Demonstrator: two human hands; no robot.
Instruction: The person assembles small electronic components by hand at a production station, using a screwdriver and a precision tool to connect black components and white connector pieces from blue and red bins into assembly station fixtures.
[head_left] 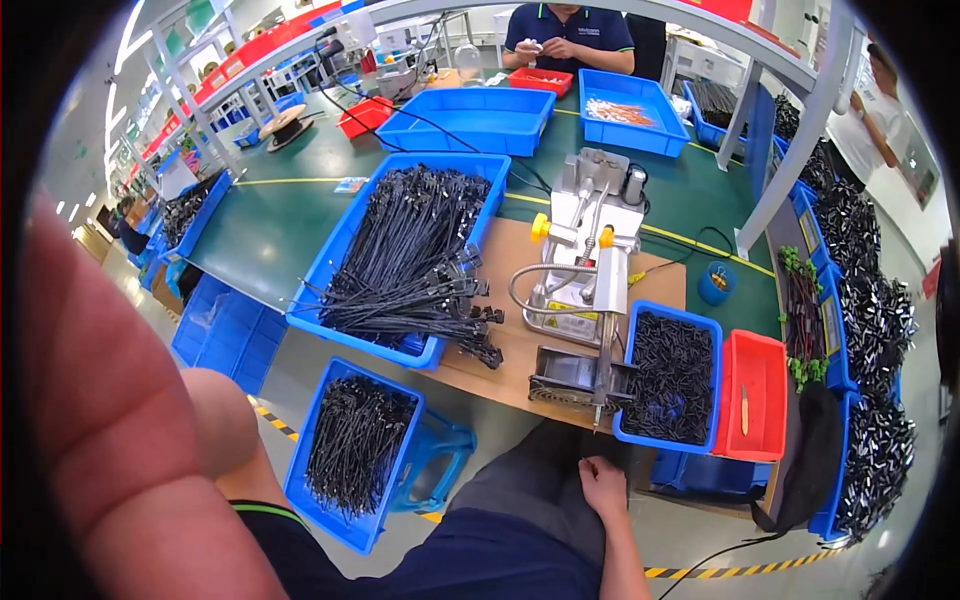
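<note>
Left hand (140,430): raised close to the camera, grip not tellable. Blue tray (312,320) to its right: black cables (420,230), front bunch lying crosswise, connector ends (485,345) rightward, ahead and left of the seemingly nearer right hand (603,485). That hand: on the thigh (545,480), fingers curled, closure not tellable; ahead-right, short black pieces (668,380).

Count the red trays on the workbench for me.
3. One red tray is at near right, holding a thin tool; a second tray is farther off, left of a large blue tray; the third tray is in front of a co-worker. More may be hidden.
</note>
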